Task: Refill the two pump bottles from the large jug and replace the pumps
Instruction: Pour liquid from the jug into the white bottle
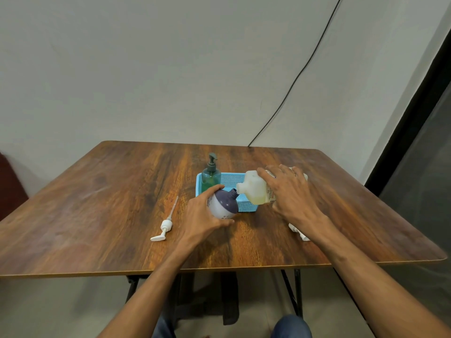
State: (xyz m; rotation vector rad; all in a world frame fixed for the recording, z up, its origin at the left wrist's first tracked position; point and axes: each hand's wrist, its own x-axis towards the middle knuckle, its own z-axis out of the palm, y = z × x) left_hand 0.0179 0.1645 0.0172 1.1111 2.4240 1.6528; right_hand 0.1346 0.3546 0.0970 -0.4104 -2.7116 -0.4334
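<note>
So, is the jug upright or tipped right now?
Tipped. The right hand holds the jug nearly on its side, its mouth at the open neck of the round bottle, which the left hand holds tilted.

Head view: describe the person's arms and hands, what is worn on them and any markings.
Both the left hand and the right hand are bare, without gloves. The left forearm and right forearm show no sleeves up to the frame's lower edge. No watch, bracelet or ring is visible on wrists or fingers, and no markings. Blue trousers show at the bottom.
</note>
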